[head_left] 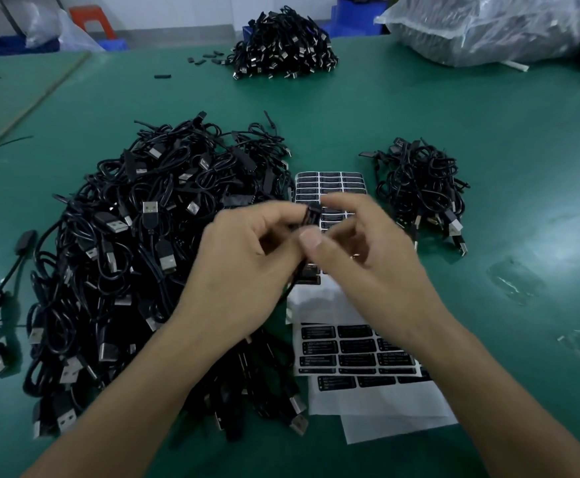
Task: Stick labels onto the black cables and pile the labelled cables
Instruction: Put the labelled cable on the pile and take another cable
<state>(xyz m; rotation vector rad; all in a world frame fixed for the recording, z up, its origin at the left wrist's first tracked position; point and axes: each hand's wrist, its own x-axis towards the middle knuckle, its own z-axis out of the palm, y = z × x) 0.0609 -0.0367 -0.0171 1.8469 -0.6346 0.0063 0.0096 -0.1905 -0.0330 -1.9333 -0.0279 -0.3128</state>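
2 bare hands are meeting above a green tabletop [509,139]. The left grip [247,267] and right grip [361,263] are both pinching 1 black cable [313,213] by its small block, between thumbs and fingertips. Label sheets [350,353] are lying beneath the grips. A big pile [137,270] is sitting left of them and a small pile [419,188] right.

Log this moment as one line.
step: labelling | left hand: pinches small black cable block | right hand: pinches it too | white label sheets: under hands
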